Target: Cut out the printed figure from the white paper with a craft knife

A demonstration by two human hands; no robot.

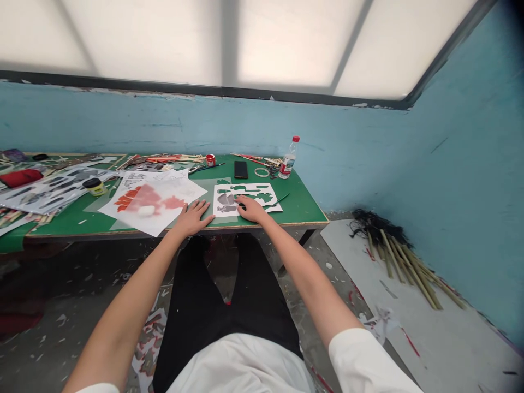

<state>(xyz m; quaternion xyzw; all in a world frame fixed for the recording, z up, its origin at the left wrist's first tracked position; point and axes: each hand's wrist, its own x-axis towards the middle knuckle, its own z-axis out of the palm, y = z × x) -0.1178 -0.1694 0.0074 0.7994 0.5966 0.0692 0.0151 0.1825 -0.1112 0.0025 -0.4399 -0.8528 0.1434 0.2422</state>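
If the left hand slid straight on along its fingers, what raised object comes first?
The left hand would likely meet the black phone first, though exact line and depth are uncertain.

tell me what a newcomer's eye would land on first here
Probably the white sheet splashed with orange and pink, at the left hand on the green table. Next, perhaps, the cut-out white paper under the right hand. Then the bundle of sticks with a black tangle, low on the right by the blue wall.

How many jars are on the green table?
2: a yellow jar, left of the painted paper, and a red jar toward the back, left of the phone. More may be hidden in the clutter at far left.
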